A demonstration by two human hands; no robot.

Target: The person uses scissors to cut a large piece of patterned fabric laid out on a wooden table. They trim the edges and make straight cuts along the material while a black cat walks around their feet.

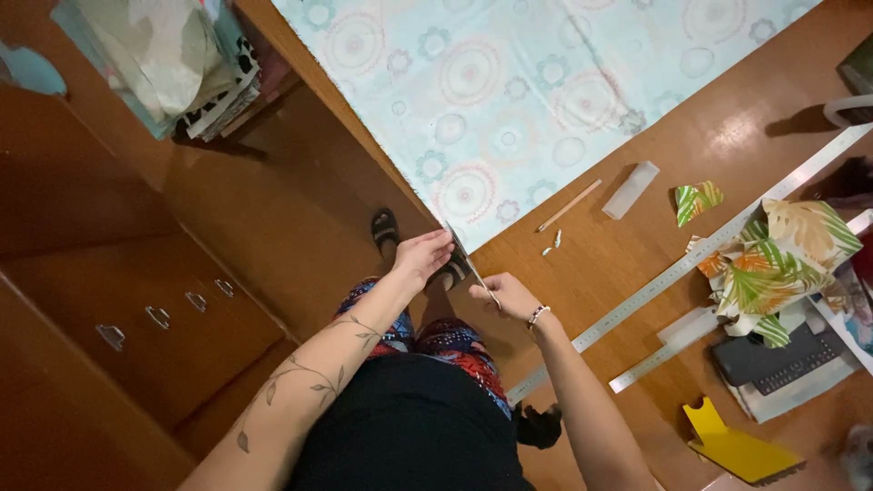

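I see a brown wooden table (637, 264). A pale patterned fabric (509, 100) covers its far end, reaching the left edge. Beside it lie a pencil (569, 205) and a clear block (631, 189). Two steel rulers (691, 259) run toward the right edge, near leaf-print scraps (782, 259) and a yellow card (738, 445).

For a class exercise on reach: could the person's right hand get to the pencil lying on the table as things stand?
Probably yes. The pencil lies on bare table beyond the right hand, with nothing between them, though that hand is now pinching a thin strip at the patterned fabric corner.
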